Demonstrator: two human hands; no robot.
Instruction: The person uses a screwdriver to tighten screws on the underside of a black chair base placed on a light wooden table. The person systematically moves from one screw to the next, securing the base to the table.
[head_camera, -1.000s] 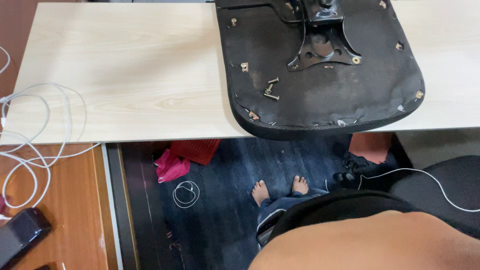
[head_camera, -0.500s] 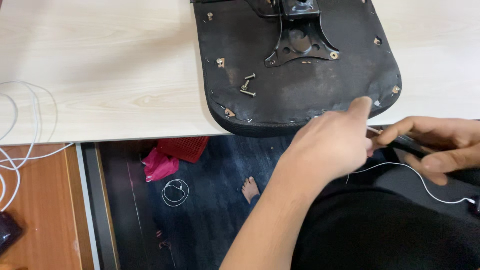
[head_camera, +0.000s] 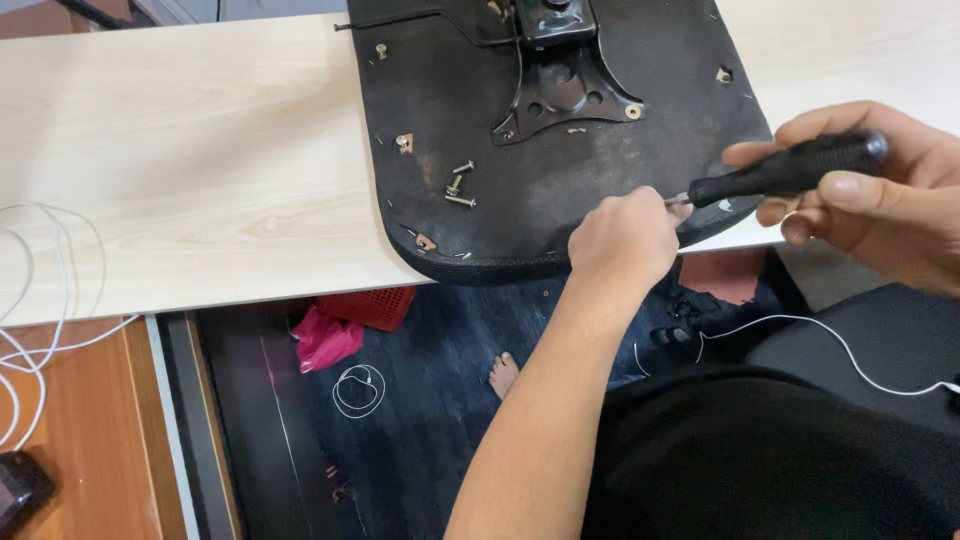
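The right hand (head_camera: 880, 190) keeps a clenched grip on a black screwdriver (head_camera: 790, 170), lying level over the seat (head_camera: 560, 200) edge on the counter (head_camera: 180, 180). The left hand (head_camera: 622, 238) pinches its shaft at the tip; loose screws (head_camera: 458, 188) lie nearby
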